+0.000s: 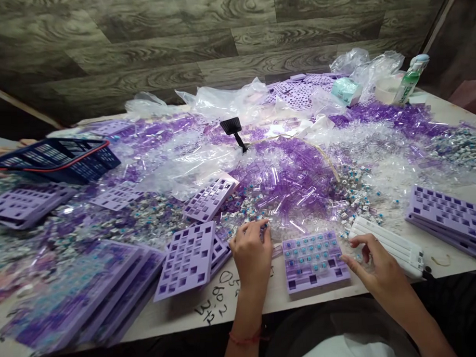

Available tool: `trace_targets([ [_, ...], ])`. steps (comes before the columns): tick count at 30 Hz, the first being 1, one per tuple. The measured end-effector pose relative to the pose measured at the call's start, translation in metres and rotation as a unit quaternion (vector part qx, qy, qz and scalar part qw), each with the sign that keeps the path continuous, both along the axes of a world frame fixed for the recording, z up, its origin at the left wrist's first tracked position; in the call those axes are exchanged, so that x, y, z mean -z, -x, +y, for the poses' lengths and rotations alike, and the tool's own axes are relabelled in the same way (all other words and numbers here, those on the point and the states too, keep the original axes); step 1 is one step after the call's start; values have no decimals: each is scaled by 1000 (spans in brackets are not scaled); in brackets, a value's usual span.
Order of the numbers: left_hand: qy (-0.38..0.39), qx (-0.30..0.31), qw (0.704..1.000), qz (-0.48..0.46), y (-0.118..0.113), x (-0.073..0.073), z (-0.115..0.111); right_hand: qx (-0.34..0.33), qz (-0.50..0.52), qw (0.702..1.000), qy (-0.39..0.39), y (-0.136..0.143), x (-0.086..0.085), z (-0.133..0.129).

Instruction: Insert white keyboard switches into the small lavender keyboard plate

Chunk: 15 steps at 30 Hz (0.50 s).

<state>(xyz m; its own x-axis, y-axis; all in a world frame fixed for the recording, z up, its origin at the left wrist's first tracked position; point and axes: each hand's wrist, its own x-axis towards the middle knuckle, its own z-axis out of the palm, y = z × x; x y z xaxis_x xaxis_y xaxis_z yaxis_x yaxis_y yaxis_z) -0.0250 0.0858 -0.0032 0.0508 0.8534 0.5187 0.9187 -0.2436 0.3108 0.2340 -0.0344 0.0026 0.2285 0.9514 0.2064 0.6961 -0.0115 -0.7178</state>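
Observation:
My left hand (253,246) reaches over the edge of a pile of small white-and-blue switches (251,204), its fingertips pinched together. Whatever is between them is too small to make out. In front of me lies a purple keyboard-like plate (296,287), with clear pieces and blue-centred switches in most of its square openings; a few openings at its lower right and bottom show dark. Just right of that plate is my right hand (375,259), thumb and forefinger apart with nothing visible between them. Its thumb is close to the plate's right edge.
A white ribbed power bank (384,241) lies behind my right hand. Purple plates are stacked at right (446,213) and filled ones at left (109,292). Loose purple strips (285,182) cover the middle, near a black clip-like stand (231,127). Another person's hand touches a blue basket (81,165).

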Motion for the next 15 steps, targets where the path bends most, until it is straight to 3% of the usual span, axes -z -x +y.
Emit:
trace_targets([
  [3, -29, 14, 998, -45, 2, -7, -3, -9, 0, 1000, -27, 4, -2, 1],
  [5, -35, 59, 993, -95, -3, -15, -12, -29, 6, 998, -47, 7, -4, 3],
  [7, 7, 167, 976, -142, -15, -23, -26, -64, 17, 995, -70, 10, -6, 4],
  [9, 72, 296, 939, -163, -31, -29, -41, -96, 21, 991, -91, 12, -8, 5],
  [11, 105, 363, 910, -170, -47, -31, -54, -114, 5, 988, -107, 12, -9, 5],
  [15, 135, 376, 901, -171, -64, -26, -65, -132, -46, 980, -142, 11, -9, 5],
])
